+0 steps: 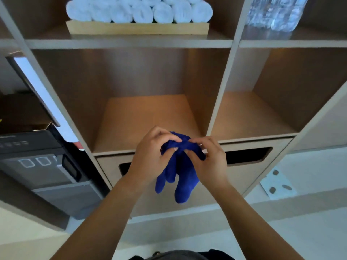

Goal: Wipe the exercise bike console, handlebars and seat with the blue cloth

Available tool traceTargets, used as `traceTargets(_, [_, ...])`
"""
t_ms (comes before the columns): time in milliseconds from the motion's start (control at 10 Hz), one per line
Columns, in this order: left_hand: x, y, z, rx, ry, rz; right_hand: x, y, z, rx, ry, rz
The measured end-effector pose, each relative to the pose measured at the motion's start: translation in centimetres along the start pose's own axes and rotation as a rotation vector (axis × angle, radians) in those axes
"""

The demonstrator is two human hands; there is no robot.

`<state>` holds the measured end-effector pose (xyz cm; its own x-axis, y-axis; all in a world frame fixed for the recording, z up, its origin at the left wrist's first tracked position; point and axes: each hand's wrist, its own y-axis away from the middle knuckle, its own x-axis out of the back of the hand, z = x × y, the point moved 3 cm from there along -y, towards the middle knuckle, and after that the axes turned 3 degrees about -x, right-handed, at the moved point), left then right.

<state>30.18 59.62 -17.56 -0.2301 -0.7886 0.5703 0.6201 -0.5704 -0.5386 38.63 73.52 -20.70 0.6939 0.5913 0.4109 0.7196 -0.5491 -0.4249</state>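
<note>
At the bottom edge of the frame, centre, a strip of dark clothing (180,256) shows. Two bare forearms rise from there and meet at mid-frame. The left hand (150,158) and the right hand (212,162) each pinch the top of the blue cloth (180,177) between curled fingers and thumb, and their fingertips nearly touch. The cloth is deep blue and soft, with a fuzzy nap. It is bunched at the grip and hangs below the hands in loose rounded folds, held in the air.

Just behind the hands stands a wooden shelf unit (219,91) with pale matte edges and warm brown, smooth inner panels. Its lowest front panel carries a dark rounded slot (247,156). Above that are square open cubbies. At the top centre of the frame a light wooden tray (137,28) sits on a shelf and holds rolled white terry towels (139,12) stacked in rows. At the upper right are clear plastic bottles (276,12), blurred. At the left of the frame is a dark grey machine (37,166) with pale outlined buttons. The floor (309,231) is pale and plain.
</note>
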Motion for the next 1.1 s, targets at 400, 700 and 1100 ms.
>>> traceTargets(400, [2.2, -9.1, -6.6, 0.030, -0.159, 0.156, -6.3, -12.4, -0.2, 0.183, -0.073, -0.070])
traceTargets(700, [-1.8, -8.4, -15.7, 0.211, -0.255, -0.289, -13.2, -14.9, 7.4, 0.044, 0.182, -0.467])
traceTargets(1100, [-3.9, -7.8, -19.2, 0.203, -0.317, -0.321, -14.1, -14.6, 7.9, 0.063, 0.169, -0.405])
